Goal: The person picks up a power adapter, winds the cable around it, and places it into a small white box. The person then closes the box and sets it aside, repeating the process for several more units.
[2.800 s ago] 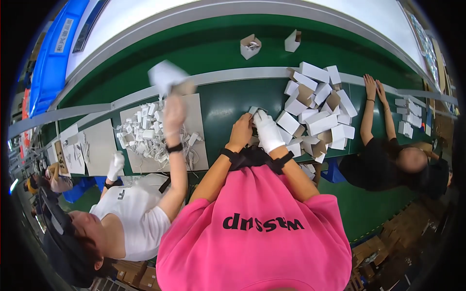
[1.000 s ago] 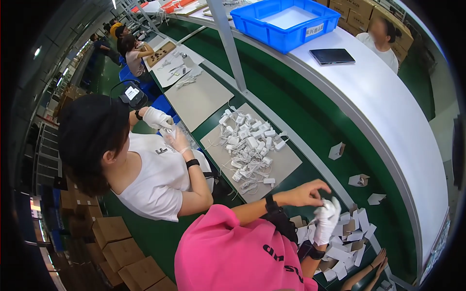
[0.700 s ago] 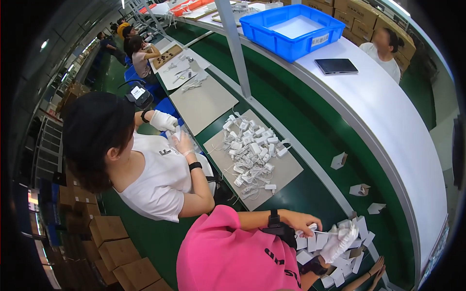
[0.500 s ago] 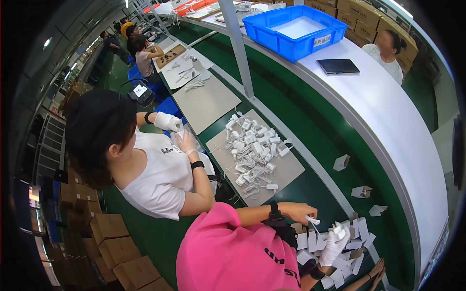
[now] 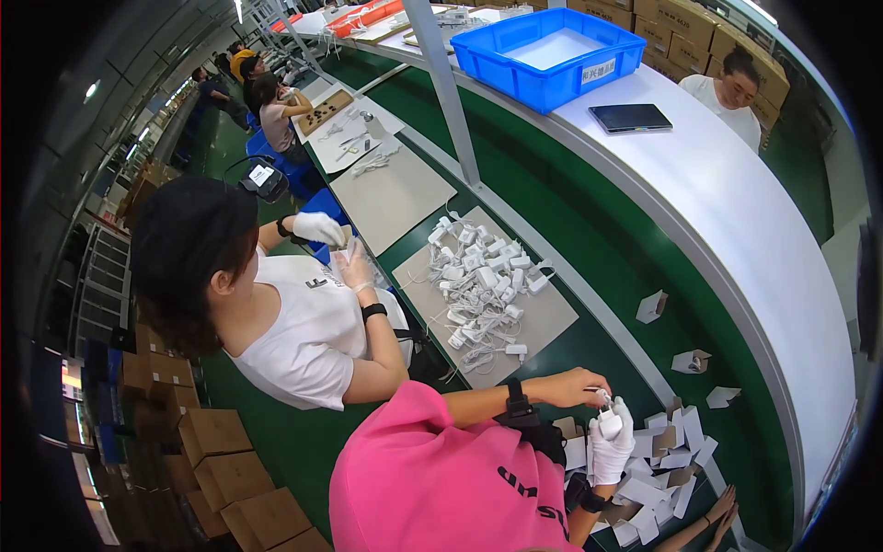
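My left hand point(image 5: 572, 388), bare with a black band at the wrist, is closed, pinching a thin white cable point(image 5: 603, 398). Just below it my right hand point(image 5: 607, 453), in a white glove, holds a small white charger point(image 5: 610, 424) by its body. The two hands are close together, fingertips almost meeting at the charger. Under and beside the right hand lies a heap of open white cardboard boxes point(image 5: 681, 451). Ahead of the left arm, a pile of white chargers with cables point(image 5: 487, 281) covers a grey-brown board point(image 5: 547, 327).
On my left a co-worker in a white shirt point(image 5: 294, 340) handles a small white piece. Another person's hands point(image 5: 722, 511) rest at the lower right. Beyond the bench stand a blue tray point(image 5: 552, 78) and a dark tablet point(image 5: 630, 118) on a curved white counter. Cartons point(image 5: 216, 432) are stacked lower left.
My right hand has moved left and up with the charger, towards my left hand. The hands were apart before and are now together. The co-worker's gloved hand has shifted slightly.
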Tool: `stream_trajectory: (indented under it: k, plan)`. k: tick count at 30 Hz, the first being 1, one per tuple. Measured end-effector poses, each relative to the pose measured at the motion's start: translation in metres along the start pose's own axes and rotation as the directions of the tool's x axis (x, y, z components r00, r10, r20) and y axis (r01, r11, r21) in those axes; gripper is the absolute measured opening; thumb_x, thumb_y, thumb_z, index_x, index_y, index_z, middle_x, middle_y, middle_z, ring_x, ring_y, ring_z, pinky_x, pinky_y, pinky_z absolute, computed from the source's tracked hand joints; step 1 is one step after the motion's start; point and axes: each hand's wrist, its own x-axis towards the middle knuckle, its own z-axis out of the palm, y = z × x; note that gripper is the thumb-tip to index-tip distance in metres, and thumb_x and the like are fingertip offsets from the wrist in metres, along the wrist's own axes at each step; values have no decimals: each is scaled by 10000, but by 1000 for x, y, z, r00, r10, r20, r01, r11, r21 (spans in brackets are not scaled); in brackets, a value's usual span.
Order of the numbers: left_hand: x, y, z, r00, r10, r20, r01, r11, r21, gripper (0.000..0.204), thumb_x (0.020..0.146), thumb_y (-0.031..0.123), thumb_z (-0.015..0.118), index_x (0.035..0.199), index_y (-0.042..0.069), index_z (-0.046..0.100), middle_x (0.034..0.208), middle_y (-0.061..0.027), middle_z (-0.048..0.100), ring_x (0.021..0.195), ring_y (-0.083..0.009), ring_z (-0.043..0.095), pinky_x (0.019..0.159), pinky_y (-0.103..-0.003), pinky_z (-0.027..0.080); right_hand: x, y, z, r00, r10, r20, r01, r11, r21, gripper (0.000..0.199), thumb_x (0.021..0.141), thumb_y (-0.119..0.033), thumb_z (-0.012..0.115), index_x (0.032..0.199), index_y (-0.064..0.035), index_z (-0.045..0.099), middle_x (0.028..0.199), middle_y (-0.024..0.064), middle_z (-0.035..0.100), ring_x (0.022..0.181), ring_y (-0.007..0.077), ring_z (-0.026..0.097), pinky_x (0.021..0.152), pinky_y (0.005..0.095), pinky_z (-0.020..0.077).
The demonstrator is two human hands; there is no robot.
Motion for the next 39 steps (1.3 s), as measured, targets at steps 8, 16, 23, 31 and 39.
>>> stream_trajectory:
  k: [8, 16, 23, 31, 39]
  plan:
    - [22, 4, 39, 988, -11, -156, 60, 949, 309, 325, 882, 287, 588, 822, -33, 598, 853, -163, 648, 797, -330, 632, 712, -386, 488, -9, 8, 20, 954, -53, -294, 24, 995, -102, 591, 784, -26, 698, 1311, -31, 430, 1264, 157, 541, 1119, 239, 555, 942, 339, 456]
    - [18, 1, 55, 996, -35, -78, 61, 930, 363, 292, 894, 288, 568, 926, -1, 543, 782, -193, 640, 699, -372, 617, 625, -420, 474, -15, -19, 0, 932, 354, 80, -358, 860, 362, 737, 764, 22, 695, 1383, -33, 299, 1280, 147, 480, 1097, 223, 545, 924, 337, 462]
    - [9, 23, 58, 953, -255, 164, 244, 966, 85, 233, 900, 225, 551, 958, -2, 548, 780, -190, 647, 721, -340, 650, 604, -396, 491, -49, 6, -19, 972, 235, 5, -232, 956, 179, 671, 741, 44, 698, 1309, -31, 348, 1155, 106, 515, 983, 194, 563, 870, 314, 481]
    - [26, 7, 80, 903, 428, -39, -329, 746, 579, 185, 879, 127, 544, 996, 18, 638, 988, -135, 621, 897, -312, 594, 782, -390, 490, -44, 7, -1, 909, 417, -12, -173, 404, 898, 497, 847, -47, 608, 1296, -65, 397, 1152, 29, 519, 1000, 140, 536, 833, 279, 466]
    - [47, 6, 97, 954, 60, 295, -262, 649, 714, 349, 830, 155, 589, 1168, 69, 577, 1136, -131, 581, 1049, -347, 544, 865, -436, 465, -72, 55, -44, 914, 44, -403, -215, 896, -389, 206, 948, -162, 510, 1112, -53, 449, 946, -15, 499, 825, 106, 492, 716, 248, 434]
